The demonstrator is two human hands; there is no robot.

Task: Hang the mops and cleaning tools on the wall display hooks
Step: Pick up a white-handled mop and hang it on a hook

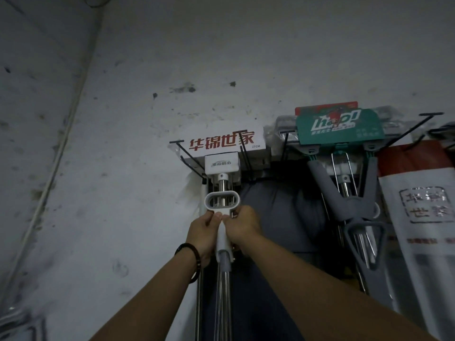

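The white mop stands upright against the wall, directly between the two hands. Its white plastic sleeve runs up from a steel shaft that drops away below the wrists. The left hand grasps the sleeve from the left, with thumb and fingers curled onto the white piece just under the oval pull handle. The right hand is curled around the same spot from the right, its knuckles toward the camera. Which part its fingertips press cannot be made out.

Above the hands, past the oval handle, the mop head carries a white card with red characters. It sits between two black wire hooks that stick out from the wall. Whether the head's weight is on them cannot be told. A dark bracelet circles the left wrist.

Just right of the right hand, a dark grey cloth hangs flat behind the tools. Further right and higher, a second mop with a green card is up on more hooks. Its grey lever frame hangs down at about the height of the hands.

Far to the right is a white wrapped package with printed characters and a red top. To the left of the left hand is the stained grey wall. A thin pale cable runs slantwise along the wall.
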